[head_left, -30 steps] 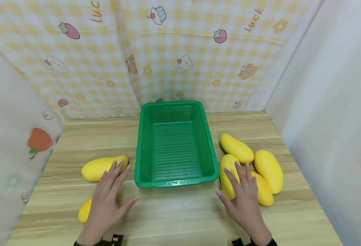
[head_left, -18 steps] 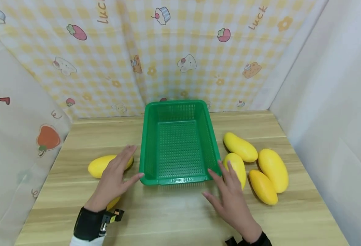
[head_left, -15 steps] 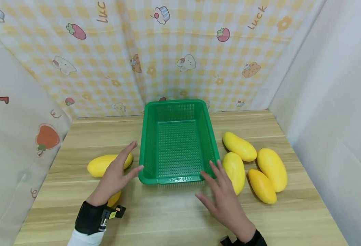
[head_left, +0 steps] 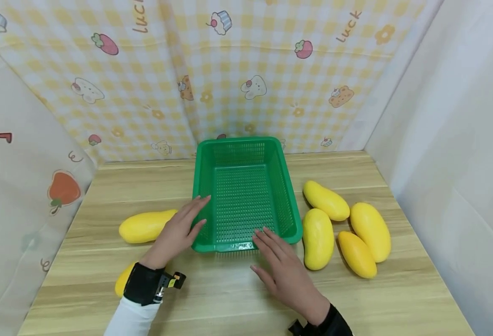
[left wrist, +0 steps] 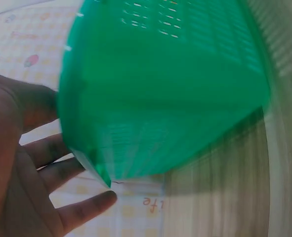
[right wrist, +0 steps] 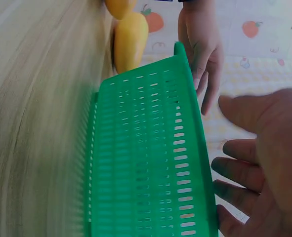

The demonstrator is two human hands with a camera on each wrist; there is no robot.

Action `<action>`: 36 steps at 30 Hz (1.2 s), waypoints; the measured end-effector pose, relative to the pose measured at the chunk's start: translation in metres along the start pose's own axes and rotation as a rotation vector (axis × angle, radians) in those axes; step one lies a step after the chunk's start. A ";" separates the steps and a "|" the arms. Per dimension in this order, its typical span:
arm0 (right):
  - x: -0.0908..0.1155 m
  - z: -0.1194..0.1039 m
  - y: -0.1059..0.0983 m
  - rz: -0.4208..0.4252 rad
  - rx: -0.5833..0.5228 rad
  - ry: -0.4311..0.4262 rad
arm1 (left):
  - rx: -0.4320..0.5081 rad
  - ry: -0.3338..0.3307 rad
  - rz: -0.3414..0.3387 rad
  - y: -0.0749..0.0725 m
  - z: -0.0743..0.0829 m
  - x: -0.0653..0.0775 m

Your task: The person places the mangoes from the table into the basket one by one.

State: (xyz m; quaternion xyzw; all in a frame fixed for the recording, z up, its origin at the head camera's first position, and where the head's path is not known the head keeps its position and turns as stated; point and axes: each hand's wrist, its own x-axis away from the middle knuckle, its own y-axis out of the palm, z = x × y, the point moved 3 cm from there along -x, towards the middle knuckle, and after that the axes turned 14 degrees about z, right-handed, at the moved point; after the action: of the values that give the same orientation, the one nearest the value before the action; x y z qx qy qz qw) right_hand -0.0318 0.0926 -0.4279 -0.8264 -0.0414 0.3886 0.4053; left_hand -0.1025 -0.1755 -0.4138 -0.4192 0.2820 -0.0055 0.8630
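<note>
though the left hand (head_left: 175,237) and right hand (head_left: 286,273) have extended fingers at the green basket (head_left: 292,205), contact is unclear; a black wristband (head_left: 142,283) partly hides one yellow mango (head_left: 123,280).

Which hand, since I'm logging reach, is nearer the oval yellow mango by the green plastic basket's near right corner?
Right. The right hand is left of the mango, at the near rim of the basket; the left hand is farther off, at its left side.
</note>
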 end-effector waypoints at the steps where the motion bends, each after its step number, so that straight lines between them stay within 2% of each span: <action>1: 0.000 0.001 0.001 0.000 0.012 -0.003 | -0.008 0.001 0.001 0.001 -0.001 -0.001; 8: 0.002 0.006 0.010 0.053 0.066 -0.024 | -0.048 -0.020 0.002 0.006 -0.012 -0.003; 11: 0.000 0.010 0.012 0.082 0.052 -0.038 | -0.038 -0.027 0.012 0.009 -0.014 -0.001; 15: -0.007 0.016 0.009 0.074 -0.021 -0.037 | -0.032 0.000 0.044 0.012 -0.014 0.000; 20: -0.014 0.026 0.003 0.048 -0.117 -0.055 | -0.037 0.009 0.092 0.015 -0.012 0.003; 29: -0.020 0.040 -0.006 -0.038 -0.226 -0.076 | -0.040 -0.004 0.132 0.015 -0.008 0.014; 36: -0.024 0.048 -0.012 -0.134 -0.286 -0.054 | -0.081 -0.021 0.123 0.009 -0.001 0.023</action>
State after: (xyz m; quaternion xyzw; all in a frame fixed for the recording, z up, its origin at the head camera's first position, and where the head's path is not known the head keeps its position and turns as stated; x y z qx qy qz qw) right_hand -0.0776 0.1224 -0.4227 -0.8603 -0.1623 0.3730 0.3073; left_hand -0.0855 -0.1757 -0.4317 -0.4356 0.2982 0.0636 0.8469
